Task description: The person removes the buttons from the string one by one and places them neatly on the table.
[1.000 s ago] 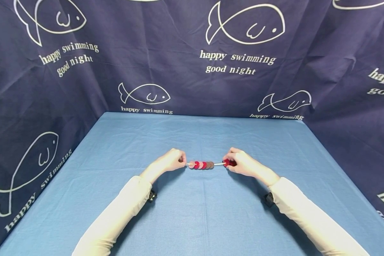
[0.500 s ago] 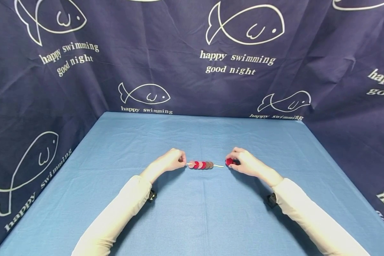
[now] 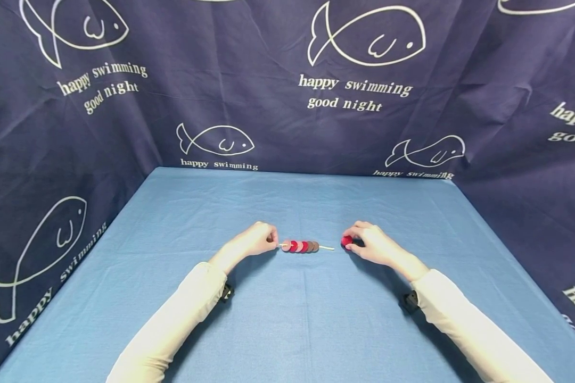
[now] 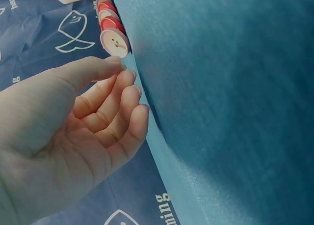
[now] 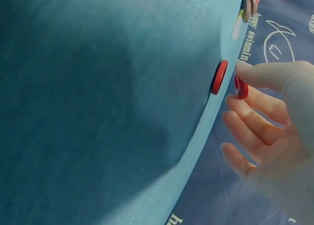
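Left hand (image 3: 260, 239) pinches a pale string (image 3: 327, 248) threaded with pink, red and brown buttons (image 3: 300, 247). Right hand (image 3: 372, 243) pinches a red button (image 5: 241, 88) near a second red disc (image 5: 220, 77).

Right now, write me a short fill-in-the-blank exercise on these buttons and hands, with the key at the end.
1. In the row of buttons, the button nearest the left hand is ____.
2. The two buttons at the row's other end are ____.
3. The cord's loose end points toward the ____ hand.
4. The button between the right hand's thumb and finger is ____.

Missing words: pink; brown; right; red.
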`<state>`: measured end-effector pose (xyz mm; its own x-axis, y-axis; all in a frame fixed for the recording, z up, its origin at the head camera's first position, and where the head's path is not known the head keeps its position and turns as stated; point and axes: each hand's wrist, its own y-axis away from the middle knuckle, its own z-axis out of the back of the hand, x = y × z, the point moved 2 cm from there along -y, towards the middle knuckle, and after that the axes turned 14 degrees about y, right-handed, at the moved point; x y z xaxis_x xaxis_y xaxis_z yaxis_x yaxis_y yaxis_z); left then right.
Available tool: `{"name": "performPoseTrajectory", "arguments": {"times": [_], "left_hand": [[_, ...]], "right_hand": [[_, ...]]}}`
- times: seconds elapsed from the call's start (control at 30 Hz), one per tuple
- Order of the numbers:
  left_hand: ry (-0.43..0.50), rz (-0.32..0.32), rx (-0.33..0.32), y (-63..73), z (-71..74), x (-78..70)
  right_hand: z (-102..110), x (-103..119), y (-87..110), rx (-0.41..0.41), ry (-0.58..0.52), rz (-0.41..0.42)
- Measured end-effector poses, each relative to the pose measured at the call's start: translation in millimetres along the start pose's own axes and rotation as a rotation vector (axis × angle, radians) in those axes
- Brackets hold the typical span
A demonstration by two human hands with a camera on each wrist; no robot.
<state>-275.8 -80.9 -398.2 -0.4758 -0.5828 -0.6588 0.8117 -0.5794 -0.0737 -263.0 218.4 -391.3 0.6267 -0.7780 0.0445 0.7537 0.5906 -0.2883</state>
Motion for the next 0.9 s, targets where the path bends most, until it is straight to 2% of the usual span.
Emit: {"name": "performPoseTrajectory", "arguments": {"times": [0.9], "left_hand": [[-0.012,0.021,0.007,-0.2,-0.1,-0.5]], "right_hand": [[8.8,-14.8,16.0,-0.017,0.026,-0.057]]}}
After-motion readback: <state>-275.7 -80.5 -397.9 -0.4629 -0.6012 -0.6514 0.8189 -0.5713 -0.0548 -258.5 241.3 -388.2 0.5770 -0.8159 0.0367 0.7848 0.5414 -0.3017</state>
